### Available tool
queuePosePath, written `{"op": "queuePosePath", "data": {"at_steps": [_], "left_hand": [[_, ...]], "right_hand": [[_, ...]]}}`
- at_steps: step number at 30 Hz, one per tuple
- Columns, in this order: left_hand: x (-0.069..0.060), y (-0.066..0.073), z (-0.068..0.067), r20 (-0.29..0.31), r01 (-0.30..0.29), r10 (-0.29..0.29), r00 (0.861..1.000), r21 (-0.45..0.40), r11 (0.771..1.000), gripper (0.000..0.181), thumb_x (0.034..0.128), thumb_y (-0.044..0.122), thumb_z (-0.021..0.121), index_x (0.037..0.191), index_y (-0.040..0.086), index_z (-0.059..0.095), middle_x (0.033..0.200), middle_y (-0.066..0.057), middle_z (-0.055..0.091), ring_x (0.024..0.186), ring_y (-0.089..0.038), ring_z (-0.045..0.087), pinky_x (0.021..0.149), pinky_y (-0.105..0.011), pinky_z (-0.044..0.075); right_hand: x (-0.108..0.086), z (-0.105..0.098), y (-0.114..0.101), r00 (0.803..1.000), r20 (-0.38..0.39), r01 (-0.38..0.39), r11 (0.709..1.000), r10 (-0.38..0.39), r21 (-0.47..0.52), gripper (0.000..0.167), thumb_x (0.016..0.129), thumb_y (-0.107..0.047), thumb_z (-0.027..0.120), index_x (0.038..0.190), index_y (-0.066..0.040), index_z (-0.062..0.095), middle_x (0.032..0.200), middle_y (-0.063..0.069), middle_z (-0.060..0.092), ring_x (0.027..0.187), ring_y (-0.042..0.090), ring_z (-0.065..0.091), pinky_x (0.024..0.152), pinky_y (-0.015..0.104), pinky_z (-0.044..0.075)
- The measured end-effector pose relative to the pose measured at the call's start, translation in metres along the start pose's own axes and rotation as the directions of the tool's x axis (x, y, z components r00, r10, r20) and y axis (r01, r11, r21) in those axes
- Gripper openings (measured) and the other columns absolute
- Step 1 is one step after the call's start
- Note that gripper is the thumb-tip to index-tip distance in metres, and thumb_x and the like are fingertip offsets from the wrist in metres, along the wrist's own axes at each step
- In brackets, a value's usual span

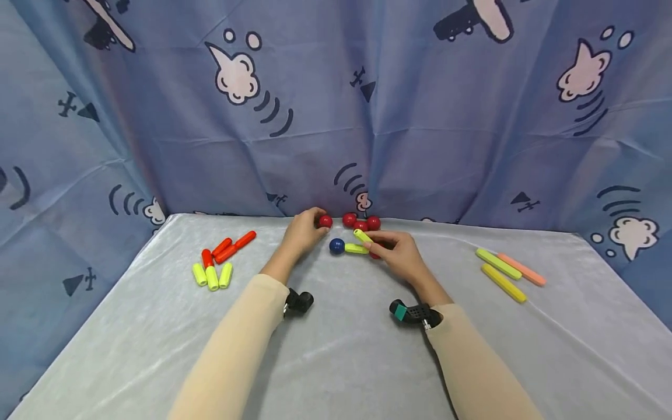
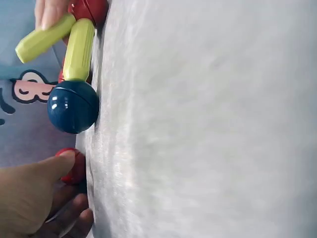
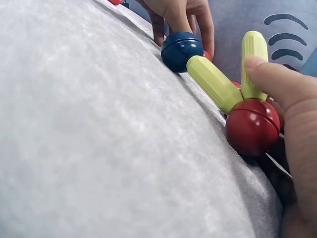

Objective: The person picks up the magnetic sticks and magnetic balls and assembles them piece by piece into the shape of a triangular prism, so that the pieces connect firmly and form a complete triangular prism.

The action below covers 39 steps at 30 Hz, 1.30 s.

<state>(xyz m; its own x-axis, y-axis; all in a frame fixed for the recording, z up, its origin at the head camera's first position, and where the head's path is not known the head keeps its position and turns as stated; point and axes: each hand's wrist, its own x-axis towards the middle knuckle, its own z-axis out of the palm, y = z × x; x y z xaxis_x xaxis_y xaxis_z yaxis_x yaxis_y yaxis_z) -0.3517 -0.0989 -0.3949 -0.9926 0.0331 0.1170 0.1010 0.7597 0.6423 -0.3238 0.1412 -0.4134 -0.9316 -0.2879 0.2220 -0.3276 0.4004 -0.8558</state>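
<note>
My left hand (image 1: 304, 231) pinches a red ball (image 1: 325, 221) at the back of the table; the left wrist view shows the thumb (image 2: 67, 157) on it. My right hand (image 1: 400, 254) holds a yellow-green rod (image 3: 254, 54) between thumb and fingers. This rod slants upward from a second red ball (image 3: 251, 128). Another yellow-green rod (image 1: 356, 248) joins that same ball to a dark blue ball (image 1: 337, 246), which sits on the table between the hands. Just behind are several loose red balls (image 1: 349, 220).
Red rods (image 1: 226, 254) and short yellow-green rods (image 1: 224, 275) lie in a group on the left. Over on the right are a longer yellow-green rod (image 1: 499, 263), a yellow rod (image 1: 503, 283) and an orange rod (image 1: 521, 269). A patterned blue curtain (image 1: 315, 87) hangs behind the table.
</note>
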Motion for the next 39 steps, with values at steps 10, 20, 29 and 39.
{"op": "queuePosePath", "data": {"at_steps": [10, 20, 29, 39], "left_hand": [[-0.005, 0.002, -0.01, -0.025, -0.037, 0.032, 0.999, -0.222, 0.974, 0.034, 0.091, 0.02, 0.077, 0.119, 0.003, 0.068, 0.113, -0.015, 0.073, 0.103, -0.027, 0.071, 0.094, -0.037, 0.057], [-0.031, 0.014, -0.011, -0.022, -0.107, 0.108, 0.994, -0.431, 0.896, 0.034, 0.0918, 0.023, 0.076, 0.122, 0.01, 0.069, 0.118, -0.009, 0.073, 0.099, -0.024, 0.072, 0.089, -0.035, 0.06], [-0.042, 0.023, -0.006, -0.007, -0.215, 0.224, 0.975, -0.317, 0.924, 0.037, 0.0932, 0.02, 0.074, 0.127, 0.01, 0.065, 0.122, -0.009, 0.072, 0.098, -0.024, 0.073, 0.082, -0.033, 0.061], [-0.083, 0.0, -0.044, -0.034, -0.162, 0.162, 0.986, 0.003, 0.987, 0.039, 0.0927, 0.007, 0.059, 0.13, 0.013, 0.067, 0.128, -0.009, 0.07, 0.109, -0.027, 0.069, 0.091, -0.045, 0.057]], "right_hand": [[-0.006, 0.004, -0.031, 1.0, 0.01, -0.009, 1.0, 0.008, 0.025, 0.031, 0.093, -0.012, 0.073, 0.121, 0.001, 0.072, 0.118, 0.022, 0.073, 0.088, 0.005, 0.059, 0.073, 0.014, 0.051], [0.009, 0.014, -0.015, 0.999, 0.031, 0.024, 0.998, -0.026, 0.061, 0.031, 0.092, -0.013, 0.074, 0.119, 0.001, 0.073, 0.113, 0.022, 0.075, 0.084, 0.003, 0.063, 0.07, 0.016, 0.052], [0.013, 0.011, 0.001, 0.991, 0.102, 0.077, 0.996, -0.082, 0.053, 0.045, 0.093, -0.019, 0.074, 0.137, -0.011, 0.064, 0.119, 0.016, 0.074, 0.095, 0.016, 0.069, 0.074, 0.019, 0.054], [0.008, 0.007, -0.006, 0.996, 0.079, 0.028, 0.992, -0.039, 0.126, 0.047, 0.088, -0.016, 0.079, 0.133, -0.008, 0.067, 0.119, 0.014, 0.074, 0.094, 0.006, 0.068, 0.074, 0.016, 0.053]]}}
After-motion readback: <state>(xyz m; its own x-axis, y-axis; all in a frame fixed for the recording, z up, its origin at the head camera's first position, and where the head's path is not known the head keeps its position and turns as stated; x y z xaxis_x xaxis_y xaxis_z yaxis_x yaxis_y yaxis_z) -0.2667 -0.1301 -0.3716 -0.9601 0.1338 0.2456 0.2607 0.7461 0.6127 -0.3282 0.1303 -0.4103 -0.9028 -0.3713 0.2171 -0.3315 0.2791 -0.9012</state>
